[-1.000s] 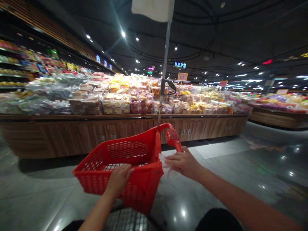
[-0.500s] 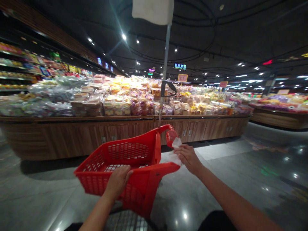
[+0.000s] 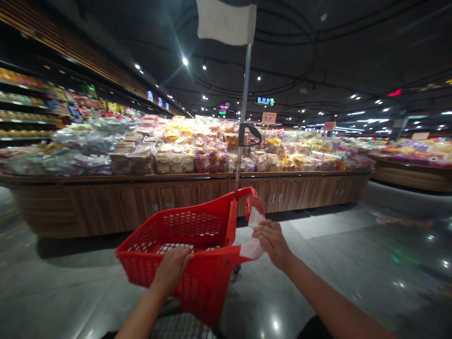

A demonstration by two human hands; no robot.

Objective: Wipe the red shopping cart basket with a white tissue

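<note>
Lower centre, your left hand (image 3: pixel 172 269) clasps the rim of the red plastic shopping basket (image 3: pixel 141 266), fingers curled over it. Your right hand (image 3: pixel 272 244) pinches a white wipe (image 3: pixel 252 248) between fingers and thumb, just below the basket's red handle (image 3: pixel 254 207).

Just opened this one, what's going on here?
In a supermarket aisle, a person's left hand rests on the rim of a red plastic shopping basket, while the right hand holds a white tissue against the basket's handle. Wrapped bakery goods are piled on a wooden-sided display ahead.
</note>
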